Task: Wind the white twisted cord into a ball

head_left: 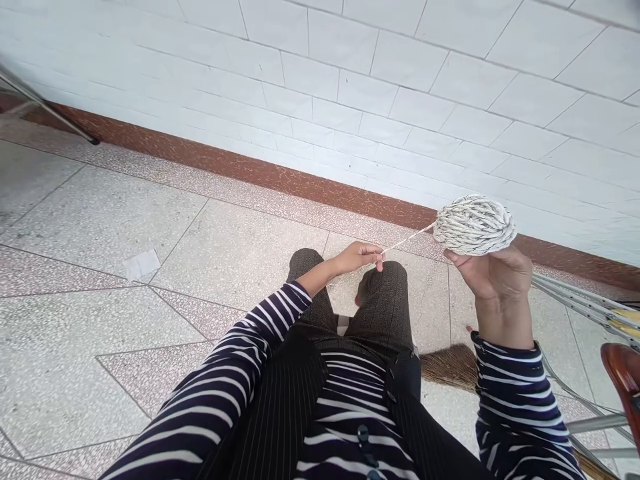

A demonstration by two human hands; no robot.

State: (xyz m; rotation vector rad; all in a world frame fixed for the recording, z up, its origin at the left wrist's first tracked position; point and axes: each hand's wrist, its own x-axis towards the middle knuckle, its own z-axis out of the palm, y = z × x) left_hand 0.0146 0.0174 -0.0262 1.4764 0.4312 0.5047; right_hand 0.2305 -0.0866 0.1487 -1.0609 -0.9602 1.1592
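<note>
Over my knees (387, 293), my left hand (357, 257) pinches the cord (407, 239), fingertips pressed together, presumably to tension the line. At 3 o'clock, my right hand (495, 272) cups the ball of cord (475, 225) from below, thumb and fingers spread to its width, apparently to carry its weight and leave its top free. Beyond, floor items: broom bristles (447, 365), 4 o'clock; white paper (141, 265), 9 o'clock.
</note>
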